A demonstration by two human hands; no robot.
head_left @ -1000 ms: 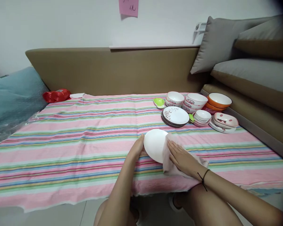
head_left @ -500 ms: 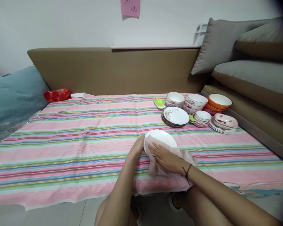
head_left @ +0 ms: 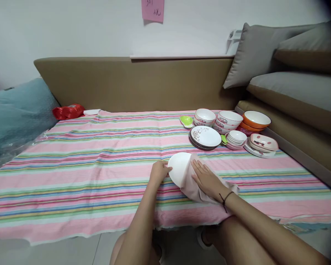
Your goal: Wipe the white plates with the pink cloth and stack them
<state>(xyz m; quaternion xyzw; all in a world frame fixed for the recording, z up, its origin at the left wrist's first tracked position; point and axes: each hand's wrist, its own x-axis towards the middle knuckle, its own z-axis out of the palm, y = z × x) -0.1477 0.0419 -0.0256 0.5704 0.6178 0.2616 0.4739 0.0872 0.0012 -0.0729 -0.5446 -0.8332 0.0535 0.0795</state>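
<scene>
A white plate (head_left: 178, 167) is held by its left rim in my left hand (head_left: 159, 173), the thumb on top and the fingers partly hidden underneath. My right hand (head_left: 206, 179) lies flat, fingers stretched out, on a pale pink cloth (head_left: 191, 186) that covers the right part of the plate. The cloth's loose end trails to the right over the striped bedding. Just beyond the plate stands a stack of dark-rimmed plates (head_left: 206, 136) with a floral print on the top one.
Behind are stacked white bowls (head_left: 205, 115), a green leaf-shaped dish (head_left: 186, 120), small bowls (head_left: 237, 137), orange bowls (head_left: 256, 118) and a pink-patterned dish (head_left: 264, 141). Grey cushions (head_left: 298, 84) are piled at right. A red package (head_left: 68, 111) and a blue pillow (head_left: 16, 114) are at left.
My right hand has slid the cloth rightward across the plate, baring its left part. My left hand has shifted its hold on the left rim, with the thumb now over the edge.
</scene>
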